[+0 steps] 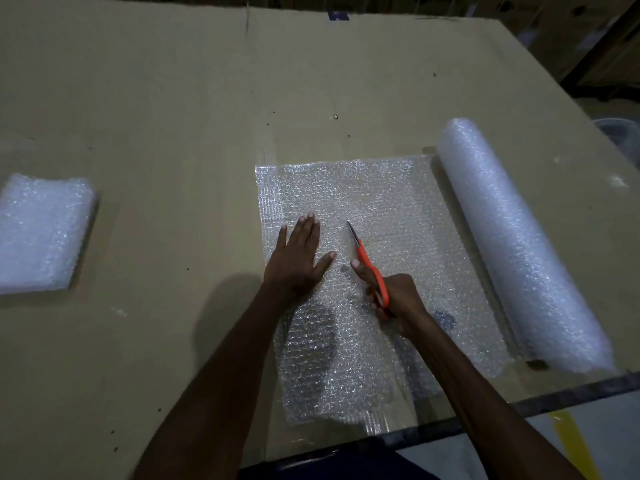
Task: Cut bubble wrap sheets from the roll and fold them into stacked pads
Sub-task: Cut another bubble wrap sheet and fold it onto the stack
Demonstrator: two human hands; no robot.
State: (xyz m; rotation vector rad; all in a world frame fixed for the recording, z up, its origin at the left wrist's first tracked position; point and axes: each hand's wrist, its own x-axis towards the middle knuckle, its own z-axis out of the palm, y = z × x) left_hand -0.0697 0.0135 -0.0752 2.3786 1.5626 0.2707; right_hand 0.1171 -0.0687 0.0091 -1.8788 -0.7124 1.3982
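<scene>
A roll of bubble wrap [512, 244] lies at the right of the cardboard-covered table, with a sheet [408, 216] unrolled leftward from it. My left hand [299, 258] presses flat on the sheet's left part, fingers straight and spread. My right hand [391, 296] grips orange-handled scissors [367, 261], whose blades point away from me over the middle of the sheet. A stack of folded bubble wrap pads [41, 233] sits at the far left edge of the view.
The cardboard surface [173, 116] stretches wide behind and to the left of the sheet. The table's dark front edge [571, 393] runs along the lower right, with a yellow strip [571, 441] on the floor beyond. A clear container [620, 129] stands behind the roll.
</scene>
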